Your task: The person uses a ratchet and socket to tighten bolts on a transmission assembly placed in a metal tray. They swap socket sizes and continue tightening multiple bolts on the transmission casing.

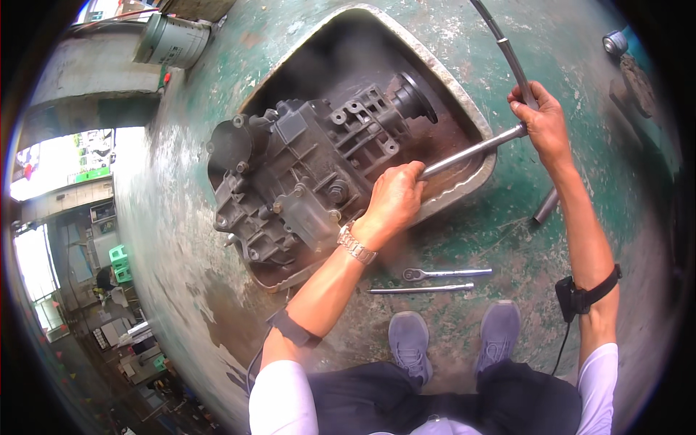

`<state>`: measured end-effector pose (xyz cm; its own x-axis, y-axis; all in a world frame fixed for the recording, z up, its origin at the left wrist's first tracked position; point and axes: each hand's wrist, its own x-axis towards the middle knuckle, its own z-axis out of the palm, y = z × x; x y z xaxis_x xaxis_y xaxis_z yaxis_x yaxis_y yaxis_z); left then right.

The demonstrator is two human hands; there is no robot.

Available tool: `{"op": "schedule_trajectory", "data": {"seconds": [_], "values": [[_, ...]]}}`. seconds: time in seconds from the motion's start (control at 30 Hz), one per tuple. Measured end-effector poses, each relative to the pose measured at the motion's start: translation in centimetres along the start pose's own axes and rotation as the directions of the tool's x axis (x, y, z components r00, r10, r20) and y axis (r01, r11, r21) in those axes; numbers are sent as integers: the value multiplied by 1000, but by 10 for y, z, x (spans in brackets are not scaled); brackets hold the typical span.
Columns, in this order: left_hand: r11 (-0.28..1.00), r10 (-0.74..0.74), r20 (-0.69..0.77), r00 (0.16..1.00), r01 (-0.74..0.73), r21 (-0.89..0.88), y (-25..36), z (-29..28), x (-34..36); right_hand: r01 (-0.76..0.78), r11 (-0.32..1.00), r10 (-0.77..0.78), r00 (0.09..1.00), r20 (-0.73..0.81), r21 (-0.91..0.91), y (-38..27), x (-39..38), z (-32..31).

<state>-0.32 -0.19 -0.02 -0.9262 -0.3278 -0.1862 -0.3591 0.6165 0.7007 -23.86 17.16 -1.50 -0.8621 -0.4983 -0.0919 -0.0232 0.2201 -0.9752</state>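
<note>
A grey cast-metal gearbox [297,167] lies in a large metal tray [475,116] with a pale rim. My left hand [397,194], with a metal-band watch on its wrist, is closed round the lower-left end of a long chrome bar [471,154], just over the gearbox's near right side. Whatever joins the bar there is hidden by my fingers. My right hand [544,119] is closed round a long dark metal pipe [515,65], beyond the tray's right rim. The chrome bar's other end meets this hand; how bar and pipe connect is covered.
A ratchet [446,274] and a chrome rod [420,288] lie on the green floor ahead of my shoes. An open tube end [545,206] shows beside my right forearm. A bucket [172,42] stands far left; a dark object [634,83] sits far right.
</note>
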Motion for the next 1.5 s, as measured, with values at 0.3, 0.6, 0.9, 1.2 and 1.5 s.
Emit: {"op": "schedule_trajectory", "data": {"seconds": [0.3, 0.6, 0.9, 1.2, 1.5], "values": [[971, 186, -102, 977, -167, 170, 32, 6, 12, 129, 977, -108, 987, -123, 169, -6, -28, -51], [981, 129, -20, 991, -125, 150, 67, 12, 3, 195, 942, -180, 980, -81, 273, -3, -92, -58], [947, 220, -160, 962, -172, 270, 54, 6, 14, 409, 912, -410, 912, 21, 32, -30, -121, -27], [959, 237, -251, 938, -185, 213, 44, 11, 25, 439, 896, -439, 899, 14, -74, -42, -113, -20], [972, 187, -354, 916, -120, 202, 38, 13, 37, 338, 926, -341, 940, 15, -166, -49, -91, -19]]}}
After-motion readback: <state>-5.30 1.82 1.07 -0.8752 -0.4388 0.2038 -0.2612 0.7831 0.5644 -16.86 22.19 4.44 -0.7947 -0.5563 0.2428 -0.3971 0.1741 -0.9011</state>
